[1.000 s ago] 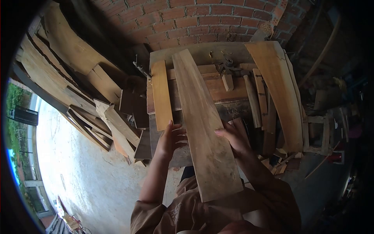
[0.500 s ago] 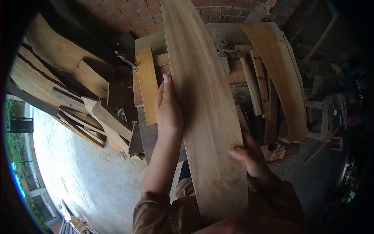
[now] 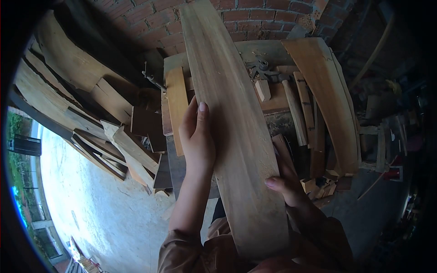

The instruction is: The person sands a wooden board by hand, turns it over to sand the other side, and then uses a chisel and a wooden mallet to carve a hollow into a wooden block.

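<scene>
A long, pale brown wooden board (image 3: 236, 123) stretches from my lap up over the workbench, its far end in front of the brick wall. My left hand (image 3: 198, 141) grips the board's left edge about halfway along, the thumb on top and the fingers partly hidden beneath. Lower down, my right hand (image 3: 289, 182) clasps the right edge with its thumb on the upper face; its other fingers pass underneath. Beyond the board's left edge lies a yellowish plank (image 3: 175, 109) on the workbench (image 3: 277, 52).
Several offcuts and boards (image 3: 116, 136) are stacked at the left. On the bench's right are a small wooden block (image 3: 262, 90), a rounded wooden stick (image 3: 295, 113), a metal clamp-like tool (image 3: 264, 70) and a large curved board (image 3: 323, 100). Behind stands a brick wall (image 3: 255, 18).
The board's far end has shifted a little left and down in view, and the small block now shows beside it. Both hands keep their hold; the bench appears slightly lower.
</scene>
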Tool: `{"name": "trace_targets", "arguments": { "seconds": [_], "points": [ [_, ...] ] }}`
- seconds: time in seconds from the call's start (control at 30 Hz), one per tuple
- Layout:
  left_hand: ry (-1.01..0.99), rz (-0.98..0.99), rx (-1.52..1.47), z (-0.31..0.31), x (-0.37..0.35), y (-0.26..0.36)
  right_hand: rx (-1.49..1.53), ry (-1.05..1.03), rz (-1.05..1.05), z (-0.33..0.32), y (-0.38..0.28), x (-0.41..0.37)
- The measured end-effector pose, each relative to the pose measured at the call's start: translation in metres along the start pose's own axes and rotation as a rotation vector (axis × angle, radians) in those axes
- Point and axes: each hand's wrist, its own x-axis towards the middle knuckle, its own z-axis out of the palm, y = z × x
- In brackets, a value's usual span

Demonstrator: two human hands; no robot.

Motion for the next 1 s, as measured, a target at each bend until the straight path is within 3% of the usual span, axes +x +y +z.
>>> {"name": "trace_targets", "arguments": {
  "seconds": [0.13, 0.3, 0.37, 0.4, 0.47, 0.53, 0.7, 0.83, 1.0],
  "points": [
    [0.041, 0.187, 0.001, 0.008, 0.027, -0.032, -0.002, -0.049, -0.011, -0.028, 0.02, 0.033],
    [0.087, 0.236, -0.102, 0.015, -0.005, -0.061, -0.179, -0.067, -0.008, -0.055, 0.033, 0.037],
    [0.109, 0.318, -0.092, 0.02, -0.03, -0.077, -0.297, 0.121, -0.116, -0.053, 0.033, 0.034],
    [0.089, 0.308, -0.155, 0.019, -0.041, -0.081, -0.302, 0.106, -0.122, -0.051, 0.035, 0.027],
    [0.049, 0.285, -0.229, 0.016, -0.059, -0.083, -0.603, 0.207, -0.141, -0.047, 0.039, 0.009],
    [0.019, 0.26, -0.248, 0.01, -0.077, -0.084, -0.559, 0.214, -0.055, -0.041, 0.038, -0.01],
    [-0.06, 0.236, -0.313, -0.005, -0.105, -0.098, -0.554, 0.206, -0.116, -0.051, 0.065, -0.033],
    [-0.079, 0.243, -0.389, -0.006, -0.116, -0.109, -0.602, 0.216, -0.047, -0.061, 0.077, -0.043],
    [-0.08, 0.291, -0.364, -0.005, -0.115, -0.121, -0.642, 0.21, -0.158, -0.068, 0.09, -0.041]
  ]
}}
